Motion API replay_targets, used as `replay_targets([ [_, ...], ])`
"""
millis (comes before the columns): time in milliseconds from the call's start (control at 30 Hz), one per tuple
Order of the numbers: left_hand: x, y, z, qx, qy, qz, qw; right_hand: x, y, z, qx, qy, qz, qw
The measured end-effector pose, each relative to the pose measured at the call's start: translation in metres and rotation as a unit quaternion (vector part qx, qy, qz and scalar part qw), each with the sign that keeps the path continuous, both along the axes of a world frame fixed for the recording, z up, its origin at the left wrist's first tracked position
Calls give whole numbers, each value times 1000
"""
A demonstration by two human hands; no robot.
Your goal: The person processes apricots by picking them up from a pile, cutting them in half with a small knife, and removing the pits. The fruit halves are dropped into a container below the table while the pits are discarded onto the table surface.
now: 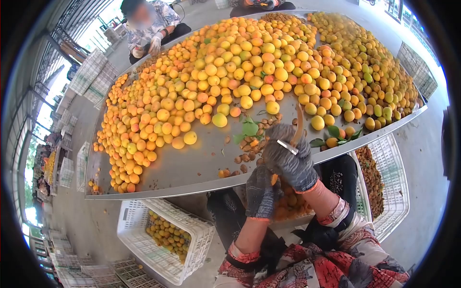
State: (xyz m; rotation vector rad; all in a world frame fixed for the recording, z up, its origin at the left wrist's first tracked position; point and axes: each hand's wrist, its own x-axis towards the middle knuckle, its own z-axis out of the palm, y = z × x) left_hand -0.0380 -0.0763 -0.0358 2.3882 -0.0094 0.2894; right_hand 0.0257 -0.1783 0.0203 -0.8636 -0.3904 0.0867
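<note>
Both my hands wear dark grey knit gloves with orange cuffs, close together at the near edge of the metal table [192, 165]. My right hand [291, 156] is wrapped round a knife [288, 147]; a curved brown strip rises above it. My left hand [262, 192] is closed just below, with a bit of orange fruit [274, 179] showing between the two hands. Beyond them lies a wide heap of apricots [221, 67]. Brown pits [246, 156] and green leaves [249, 128] lie on the metal beside my hands.
A white crate with apricots [165, 269] stands below left. Another crate [401, 192], holding brown pits, is at the right. Orange fruit [288, 204] lies below my hands. A person [151, 24] in gloves sits across the table; another person's hands [266, 5] show at the top.
</note>
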Motion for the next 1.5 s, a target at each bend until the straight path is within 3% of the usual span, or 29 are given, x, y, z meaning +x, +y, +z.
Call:
replay_targets([
  [33,5,-2,-4,-1,-1,1,1000,-2,-2,9,-214,-162,-82,960],
  [67,11,-6,-10,-240,34,31,970,-2,-1,13,-410,-312,-157,842],
  [100,17,-8,-14,-464,66,59,882,-6,3,7,-355,-228,-122,899],
  [133,23,-11,3,-463,64,60,882,3,9,-15,-354,-229,-121,899],
  [167,30,-18,32,-668,111,197,709,18,17,-50,24,-25,-26,999],
  [200,34,-21,48,-812,147,314,470,27,21,-68,396,185,76,896],
  [233,35,-19,42,-812,146,314,470,27,21,-60,396,185,77,896],
  [333,36,-12,25,-812,124,252,512,26,17,-16,229,205,-93,947],
  [433,34,-6,15,-790,138,253,542,34,23,-8,236,313,-122,912],
  [500,34,4,-31,-738,89,166,648,39,25,-12,233,377,-140,885],
  [567,37,4,-27,-743,88,176,640,44,26,-27,293,339,-73,891],
  [633,36,6,-28,-748,86,185,632,45,26,-33,297,344,-73,887],
  [700,31,12,-39,-695,99,119,702,46,27,-32,303,349,-74,884],
  [733,31,9,-46,-695,99,119,702,46,27,-31,287,334,-84,894],
  [800,34,1,-59,-506,3,124,853,48,26,-23,271,316,-91,905],
  [900,19,-4,20,-473,67,122,870,50,15,4,225,237,-119,938],
  [967,17,-1,37,-490,43,122,862,54,-5,6,146,89,-7,985],
  [1000,16,0,40,-507,20,122,853,48,-10,8,147,88,-3,985],
  [1067,19,5,25,-542,-2,125,831,29,-17,11,-118,87,25,989],
  [1100,19,6,19,-576,-20,124,808,29,-14,0,-336,17,9,942],
  [1133,16,4,21,-575,-25,125,808,20,-12,5,-335,13,11,942],
  [1200,10,0,26,-454,-7,160,877,-2,-5,17,-563,-175,25,808],
  [1300,6,4,29,-389,2,146,910,-6,-10,0,-515,-270,-22,813],
  [1367,3,10,25,-272,-17,106,956,-6,-10,11,-509,-245,12,825],
  [1400,2,11,26,-271,-19,109,956,-6,-11,16,-506,-216,41,834],
  [1467,3,12,34,-432,34,72,898,-2,-11,12,-516,-241,33,821],
  [1500,3,13,35,-433,32,74,898,-2,-12,11,-505,-199,55,838],
])
